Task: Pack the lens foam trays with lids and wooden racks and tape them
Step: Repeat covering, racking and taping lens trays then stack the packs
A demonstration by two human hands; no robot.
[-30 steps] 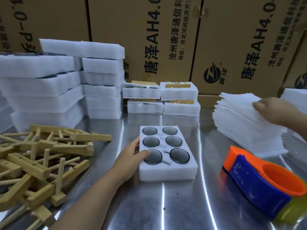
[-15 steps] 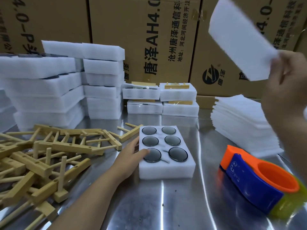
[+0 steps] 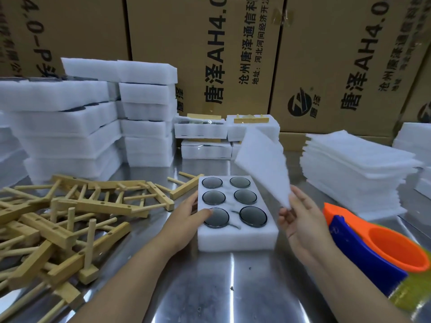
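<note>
Shiny metal table (image 3: 233,287) is left bare nearest, in front of the foam tray (image 3: 238,238). Six dark round lenses (image 3: 245,196) are held in its holes. The left hand (image 3: 184,220) is laid loosely on the tray's left edge, with the thumb on the near-left lens. A thin foam lid (image 3: 263,164) is pinched by its low corner in the right hand (image 3: 300,220) and tilted above the tray's right side. A tape dispenser (image 3: 373,250) is set just right. Wooden racks (image 3: 65,220) are piled on the left. Farther back, spare lids (image 3: 354,169), stacked trays (image 3: 70,127) and packed trays (image 3: 203,131) are lined up before cardboard boxes (image 3: 210,43).
</note>
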